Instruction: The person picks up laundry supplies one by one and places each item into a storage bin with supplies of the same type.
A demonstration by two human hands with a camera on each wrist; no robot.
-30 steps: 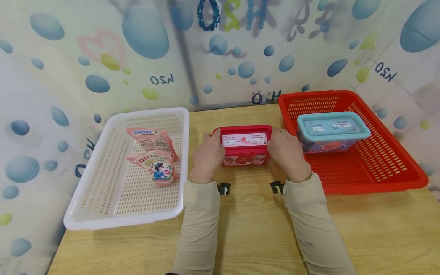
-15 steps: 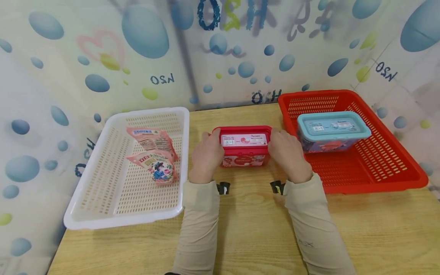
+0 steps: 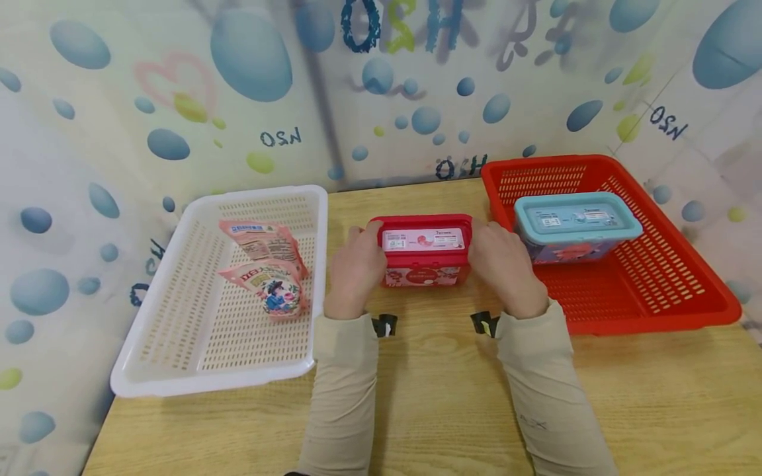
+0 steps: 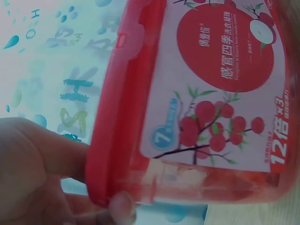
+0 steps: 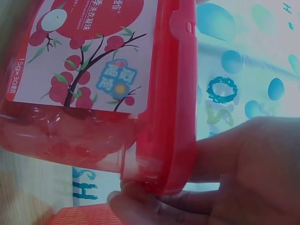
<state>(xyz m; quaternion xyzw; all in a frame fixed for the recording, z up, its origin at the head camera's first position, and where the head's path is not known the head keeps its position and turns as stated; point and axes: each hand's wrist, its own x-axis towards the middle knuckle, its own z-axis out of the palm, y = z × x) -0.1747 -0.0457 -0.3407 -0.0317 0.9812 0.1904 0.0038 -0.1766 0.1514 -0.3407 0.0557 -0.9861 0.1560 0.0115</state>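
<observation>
A red-lidded tub of laundry capsules (image 3: 424,274) stands upright near the middle of the table, its lid on. My left hand (image 3: 357,268) grips the lid's left end, and my right hand (image 3: 500,264) grips its right end. In the left wrist view, the left thumb and fingers (image 4: 123,207) pinch round the red lid (image 4: 105,136). The right wrist view has the right fingers (image 5: 140,201) under the lid's rim, with the capsules dimly visible through the clear wall. Both hands hide the tub's short ends in the head view.
To the left, a white basket (image 3: 172,383) holds two pink pouches (image 3: 276,291). A red basket (image 3: 595,311) on the right holds a blue-lidded tub (image 3: 577,225). Behind the wooden table (image 3: 434,410) stands a wall with painted blue drops.
Both hands keep their grip on the lid of the laundry capsule tub. The tub sits very slightly higher in the head view, and the right hand has shifted a little to the right.
</observation>
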